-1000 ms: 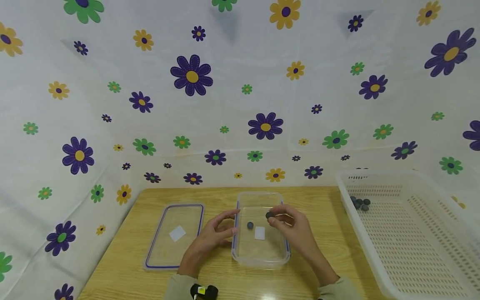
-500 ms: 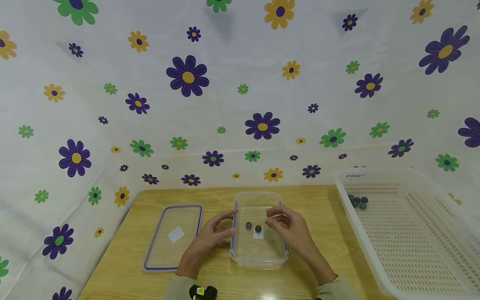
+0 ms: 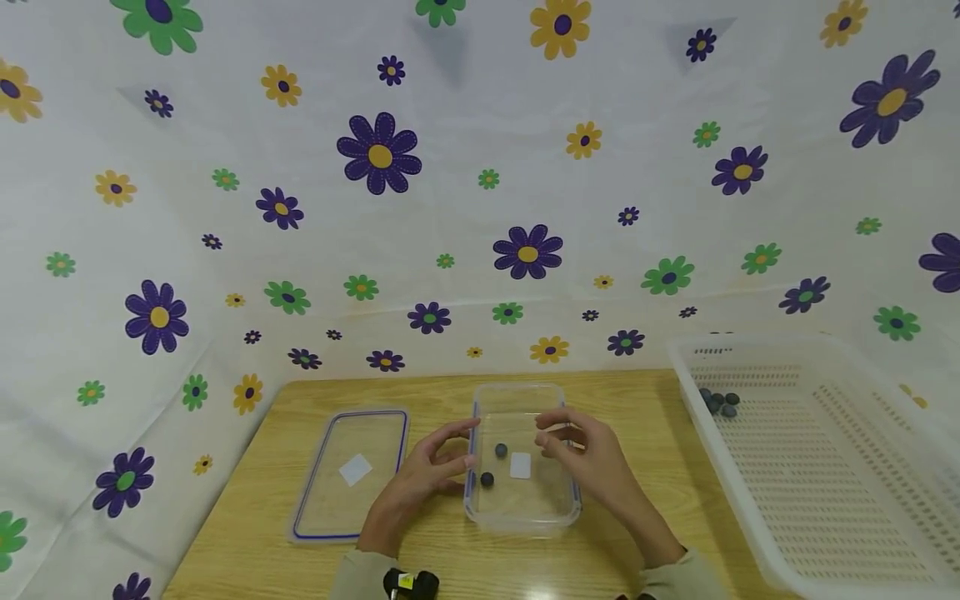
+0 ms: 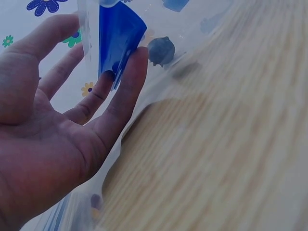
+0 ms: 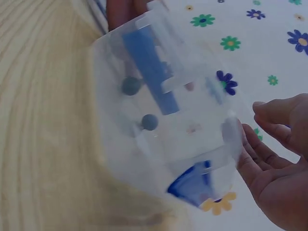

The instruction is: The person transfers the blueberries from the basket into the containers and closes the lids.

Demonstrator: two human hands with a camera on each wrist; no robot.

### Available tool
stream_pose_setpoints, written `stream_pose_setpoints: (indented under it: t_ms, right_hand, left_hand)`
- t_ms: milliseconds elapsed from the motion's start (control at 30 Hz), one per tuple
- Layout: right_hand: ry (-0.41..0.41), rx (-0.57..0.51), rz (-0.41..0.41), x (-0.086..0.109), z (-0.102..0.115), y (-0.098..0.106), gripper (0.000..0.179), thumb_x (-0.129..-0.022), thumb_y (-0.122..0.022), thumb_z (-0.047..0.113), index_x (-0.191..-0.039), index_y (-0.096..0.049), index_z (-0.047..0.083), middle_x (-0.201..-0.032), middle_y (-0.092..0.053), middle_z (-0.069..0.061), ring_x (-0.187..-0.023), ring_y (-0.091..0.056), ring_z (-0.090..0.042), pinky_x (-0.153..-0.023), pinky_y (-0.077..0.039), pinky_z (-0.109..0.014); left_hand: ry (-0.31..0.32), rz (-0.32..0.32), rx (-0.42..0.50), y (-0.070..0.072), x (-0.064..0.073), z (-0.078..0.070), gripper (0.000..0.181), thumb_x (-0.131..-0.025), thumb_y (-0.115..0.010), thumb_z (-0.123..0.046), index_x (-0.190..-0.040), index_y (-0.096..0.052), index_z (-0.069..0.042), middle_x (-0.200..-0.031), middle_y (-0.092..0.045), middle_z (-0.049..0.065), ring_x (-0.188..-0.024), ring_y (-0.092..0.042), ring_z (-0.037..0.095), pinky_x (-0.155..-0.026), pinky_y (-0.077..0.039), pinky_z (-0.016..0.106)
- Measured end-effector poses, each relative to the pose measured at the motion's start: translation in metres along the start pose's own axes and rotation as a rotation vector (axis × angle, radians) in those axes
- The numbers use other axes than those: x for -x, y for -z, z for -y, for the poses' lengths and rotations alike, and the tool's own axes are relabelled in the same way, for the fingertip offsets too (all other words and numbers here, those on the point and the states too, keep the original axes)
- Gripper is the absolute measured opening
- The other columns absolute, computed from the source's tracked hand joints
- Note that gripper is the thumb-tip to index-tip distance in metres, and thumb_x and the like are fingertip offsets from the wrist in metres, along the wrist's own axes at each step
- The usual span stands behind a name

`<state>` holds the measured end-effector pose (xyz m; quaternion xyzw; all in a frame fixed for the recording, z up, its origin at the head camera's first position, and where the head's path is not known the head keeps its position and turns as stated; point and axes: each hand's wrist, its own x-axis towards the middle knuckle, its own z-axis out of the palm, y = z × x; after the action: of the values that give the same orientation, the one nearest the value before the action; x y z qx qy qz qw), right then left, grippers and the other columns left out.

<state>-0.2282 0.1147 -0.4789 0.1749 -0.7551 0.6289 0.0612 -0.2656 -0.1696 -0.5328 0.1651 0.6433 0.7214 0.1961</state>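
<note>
Two dark blueberries lie inside a clear plastic food container: one blueberry (image 3: 501, 450) left of a white label (image 3: 521, 466), the other blueberry (image 3: 487, 480) near the left wall. The container (image 3: 525, 518) has blue-lined side latches. My left hand (image 3: 422, 471) rests its fingertips against the container's left side; in the left wrist view, a finger touches the blue latch (image 4: 118, 36). At the right rim is my right hand (image 3: 592, 450), its fingers loosely bent, with nothing between thumb and fingers. Both blueberries show through the wall in the right wrist view.
Left of the container, a clear lid (image 3: 315, 500) with a blue seal lies flat on the wooden table (image 3: 247, 500). A white perforated basket (image 3: 840, 467) stands at right, with several blueberries (image 3: 720, 402) in its far left corner. Flower-printed cloth (image 3: 450, 208) hangs behind.
My right hand has let go of the blueberry it pinched. That blueberry dropped onto the label and rolled toward the left wall. The left hand has stayed in place.
</note>
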Motion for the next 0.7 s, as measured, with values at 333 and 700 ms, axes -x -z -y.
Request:
stream_pose_setpoints:
  t_ms: [333, 700]
  right_hand:
    - [0.173, 0.120, -0.010, -0.003, 0.056, 0.026, 0.021, -0.099, -0.070, 0.008, -0.120, -0.069, 0.009, -0.117, -0.070, -0.007, -0.102, -0.072, -0.025, -0.081, -0.062, -0.033]
    - [0.288, 0.384, -0.052, -0.003, 0.113, 0.085, 0.030, -0.095, -0.071, -0.002, -0.122, -0.068, 0.010, -0.117, -0.069, 0.000, -0.100, -0.069, -0.009, -0.083, -0.058, -0.021]
  left_hand:
    - [0.006, -0.001, 0.002, -0.001, 0.001, 0.001, 0.064, -0.100, -0.067, -0.007, -0.157, -0.039, -0.006, -0.148, -0.034, 0.025, -0.114, -0.062, 0.033, -0.086, -0.060, 0.052]
    - [0.015, -0.013, 0.002, -0.002, 0.001, 0.001, 0.064, -0.100, -0.068, -0.007, -0.157, -0.039, -0.007, -0.147, -0.035, 0.024, -0.113, -0.062, 0.034, -0.086, -0.060, 0.053]
